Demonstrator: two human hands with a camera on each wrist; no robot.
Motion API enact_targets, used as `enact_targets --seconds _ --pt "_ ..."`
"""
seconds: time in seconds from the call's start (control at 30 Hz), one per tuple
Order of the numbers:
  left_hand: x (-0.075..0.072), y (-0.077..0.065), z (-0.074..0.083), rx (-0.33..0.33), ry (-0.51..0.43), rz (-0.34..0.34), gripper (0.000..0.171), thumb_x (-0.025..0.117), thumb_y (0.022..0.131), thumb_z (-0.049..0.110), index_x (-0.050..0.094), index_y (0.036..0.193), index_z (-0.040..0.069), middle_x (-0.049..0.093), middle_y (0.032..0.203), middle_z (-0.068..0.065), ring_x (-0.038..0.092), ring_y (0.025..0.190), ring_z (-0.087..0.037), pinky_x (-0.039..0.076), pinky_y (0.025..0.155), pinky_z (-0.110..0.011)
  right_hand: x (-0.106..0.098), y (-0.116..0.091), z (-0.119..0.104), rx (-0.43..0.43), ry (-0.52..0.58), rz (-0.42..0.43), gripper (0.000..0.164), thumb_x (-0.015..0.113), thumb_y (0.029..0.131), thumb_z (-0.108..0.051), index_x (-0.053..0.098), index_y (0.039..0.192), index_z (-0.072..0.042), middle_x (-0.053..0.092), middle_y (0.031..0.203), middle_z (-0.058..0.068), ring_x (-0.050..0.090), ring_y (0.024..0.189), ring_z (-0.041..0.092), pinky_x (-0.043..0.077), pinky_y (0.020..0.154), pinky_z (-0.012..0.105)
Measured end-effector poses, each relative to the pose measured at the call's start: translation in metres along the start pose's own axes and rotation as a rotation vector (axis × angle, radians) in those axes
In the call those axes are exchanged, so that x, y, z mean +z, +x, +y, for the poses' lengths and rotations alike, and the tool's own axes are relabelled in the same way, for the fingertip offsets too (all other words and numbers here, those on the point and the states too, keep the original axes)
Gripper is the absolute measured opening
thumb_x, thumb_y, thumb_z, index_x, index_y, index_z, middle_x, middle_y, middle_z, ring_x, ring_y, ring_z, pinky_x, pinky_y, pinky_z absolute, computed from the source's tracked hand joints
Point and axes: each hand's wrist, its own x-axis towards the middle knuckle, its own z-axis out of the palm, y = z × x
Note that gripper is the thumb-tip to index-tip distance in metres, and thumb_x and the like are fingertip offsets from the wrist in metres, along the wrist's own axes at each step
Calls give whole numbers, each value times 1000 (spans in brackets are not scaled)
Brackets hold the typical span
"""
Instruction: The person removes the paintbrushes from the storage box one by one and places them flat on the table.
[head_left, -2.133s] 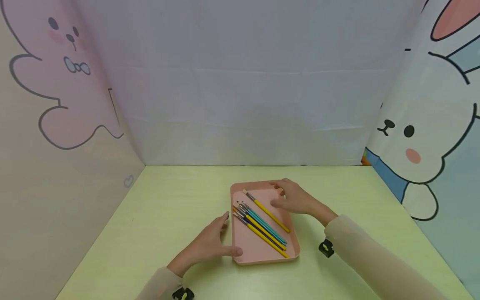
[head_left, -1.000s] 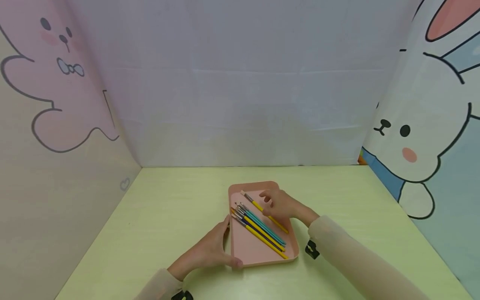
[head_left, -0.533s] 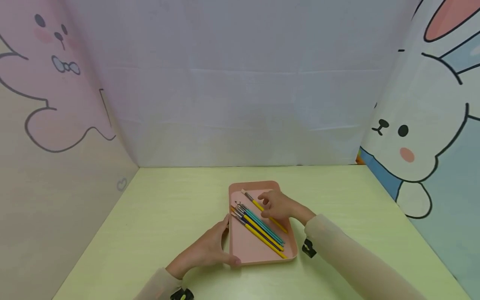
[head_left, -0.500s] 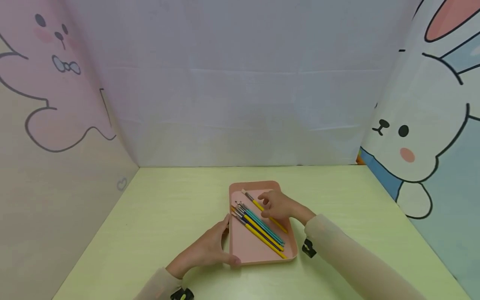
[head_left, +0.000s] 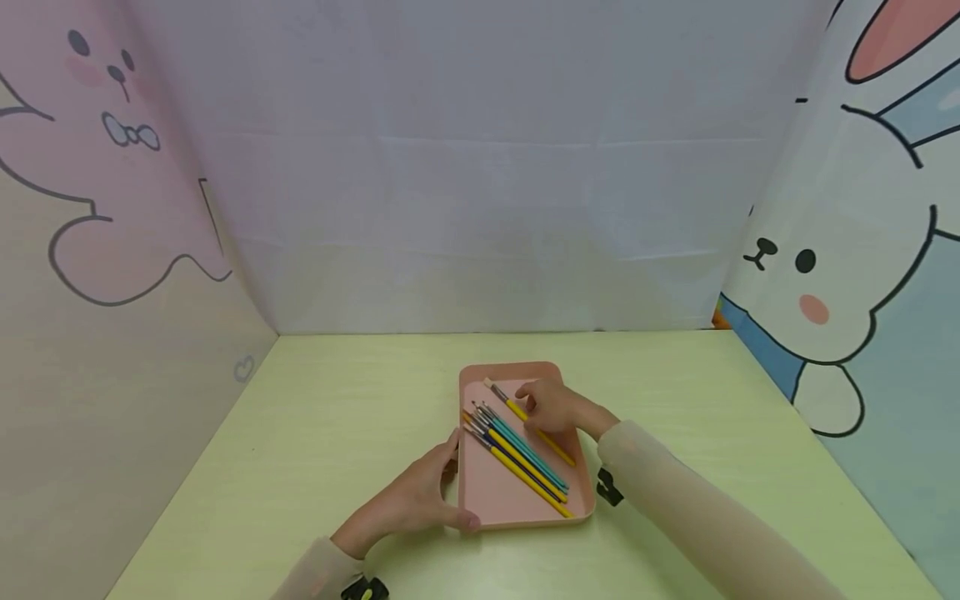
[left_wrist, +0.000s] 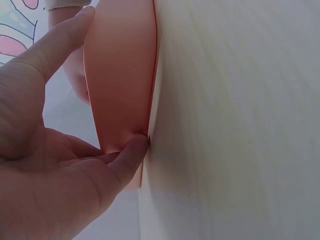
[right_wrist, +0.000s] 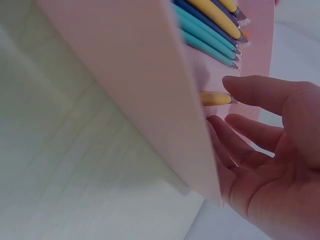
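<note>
My left hand [head_left: 420, 492] is gripping a shallow, round-cornered pink tray [head_left: 491, 492] of smooth, plastic-looking material, thumb at its near corner, fingers pressing its outer side. My right hand [head_left: 555, 406] is reaching inside, thumb and fingers parted around a slim yellow-handled brush [head_left: 558, 449]; whether they are touching it, I cannot tell. Beside it, slanting turquoise, dark-blue and yellow brushes [head_left: 528, 451] are lying together. The tray is resting on the pale yellow-green tabletop [head_left: 337, 417].

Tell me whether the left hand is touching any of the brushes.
No: in the head view, the left hand grips the pink tray by its left side, apart from the brushes lying inside.
</note>
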Motion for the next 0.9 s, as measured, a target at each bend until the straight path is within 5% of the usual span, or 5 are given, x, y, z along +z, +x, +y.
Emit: enact_targets --seconds 0.2,0.53,0.9 --pt "1 0 -1 6 -32 0 135 99 76 31 8 170 4 44 160 -15 55 133 -27 48 118 -48 0 3 2 8 17 -16 53 75 92 -1 61 142 7 71 124 22 68 108 30 61 96 45" --pt "4 -2 3 -26 -108 27 134 101 73 24 11 172 10 46 157 -13 57 133 -27 51 115 -40 0 5 3 18 49 -13 54 76 90 2 62 141 6 72 120 20 61 86 20 56 77 31" --pt "5 -4 2 -54 -196 35 131 100 74 13 14 172 15 42 157 -16 60 127 -30 60 103 -36 1 6 3 8 79 -30 50 74 90 5 64 139 6 68 93 8 52 71 17 46 68 27"
